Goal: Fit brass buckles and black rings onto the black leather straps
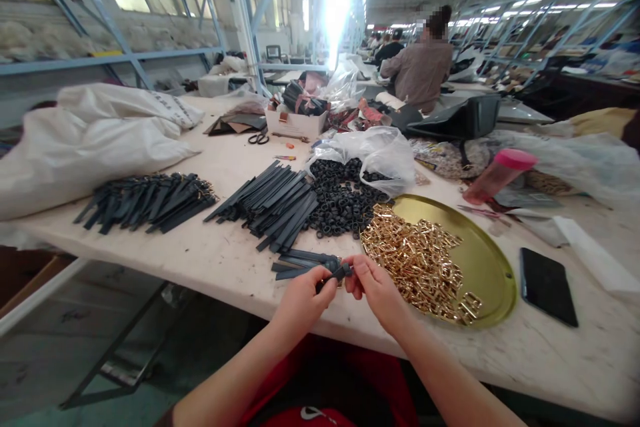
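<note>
Between my two hands is a dark strap, held just above the table's front edge. My left hand pinches its near part, fingers closed. The fingertips of my right hand are closed on its other end; whether a buckle is there is hidden by the fingers. Just behind my hands lies a small stack of straps. Farther back are a pile of loose flat strips and a heap of small black loops. To the right, many gold buckles lie on a round gold tray.
A bundle of straps with buckles lies at left beside a white sack. Scissors and a white box stand farther back. A phone and a pink-lidded jar are at right. A person sits beyond.
</note>
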